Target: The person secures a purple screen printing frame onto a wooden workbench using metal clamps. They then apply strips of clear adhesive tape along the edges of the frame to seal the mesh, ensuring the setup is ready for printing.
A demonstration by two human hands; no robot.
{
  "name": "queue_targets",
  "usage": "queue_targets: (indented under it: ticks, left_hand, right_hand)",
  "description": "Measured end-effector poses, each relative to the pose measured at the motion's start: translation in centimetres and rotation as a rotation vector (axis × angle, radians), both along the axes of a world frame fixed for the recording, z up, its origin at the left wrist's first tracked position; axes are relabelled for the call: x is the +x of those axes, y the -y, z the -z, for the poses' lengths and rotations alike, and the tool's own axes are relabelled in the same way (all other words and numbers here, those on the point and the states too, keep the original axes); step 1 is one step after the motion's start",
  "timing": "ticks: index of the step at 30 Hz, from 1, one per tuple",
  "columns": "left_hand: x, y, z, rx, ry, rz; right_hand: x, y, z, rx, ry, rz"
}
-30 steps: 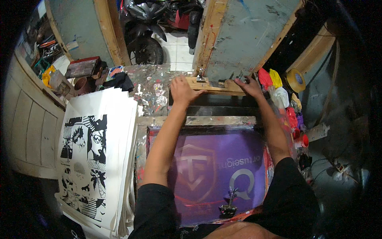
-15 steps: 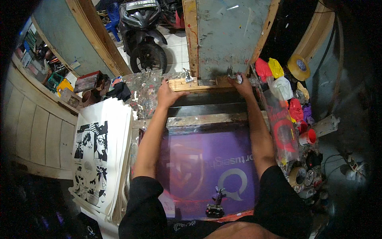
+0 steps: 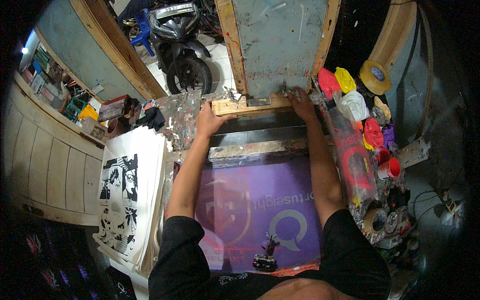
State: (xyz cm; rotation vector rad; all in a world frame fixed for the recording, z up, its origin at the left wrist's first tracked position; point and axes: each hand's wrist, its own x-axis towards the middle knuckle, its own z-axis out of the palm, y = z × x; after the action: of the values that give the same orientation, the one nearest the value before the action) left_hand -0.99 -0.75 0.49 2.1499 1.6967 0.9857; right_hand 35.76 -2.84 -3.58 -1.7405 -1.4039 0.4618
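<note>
A pale wooden bar [image 3: 260,105] with a notch lies across the far end of the worktable. My left hand [image 3: 209,120] is closed on its left end, thumb stretched along the near edge. At the right end my right hand [image 3: 303,106] is closed round the bar, fingers beside a metal clamp [image 3: 285,90]; its fingertips are partly in shadow. Another metal clamp [image 3: 232,95] stands near my left hand. Under my forearms a printing screen with a purple mesh [image 3: 260,180] and a wooden frame [image 3: 260,148] lies flat, bearing a shield and a ring-shaped mark.
Printed black-and-white sheets [image 3: 120,200] are stacked at left. To the right are a clear plastic sheet [image 3: 352,160], coloured bags [image 3: 372,132], a red cup [image 3: 389,168] and tape rolls [image 3: 375,77]. A motorcycle [image 3: 182,55] stands beyond the doorway. A small dark device [image 3: 265,260] shows near my chest.
My right hand has turned slightly at the bar's right end, its fingers closer to the clamp. The left hand keeps its hold. The whole view has shifted a little.
</note>
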Motion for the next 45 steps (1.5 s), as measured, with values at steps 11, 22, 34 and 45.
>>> queue_targets:
  ticks: [11, 22, 34, 45]
  left_hand:
    - [1.4, -0.6, -0.4, 0.214, 0.005, 0.156]
    - [2.4, -3.4, 0.5, -0.019, 0.031, 0.132]
    - [0.3, -5.4, 2.6, -0.053, 0.197, 0.351]
    - [1.3, -4.2, 1.7, -0.047, 0.179, 0.253]
  right_hand:
    - [2.1, -2.3, 2.9, 0.115, -0.042, -0.196]
    - [0.6, -0.3, 0.4, 0.179, 0.040, -0.215]
    - [1.3, -1.5, 1.8, 0.109, -0.065, -0.207]
    - [1.3, -0.9, 1.4, 0.129, -0.026, -0.171]
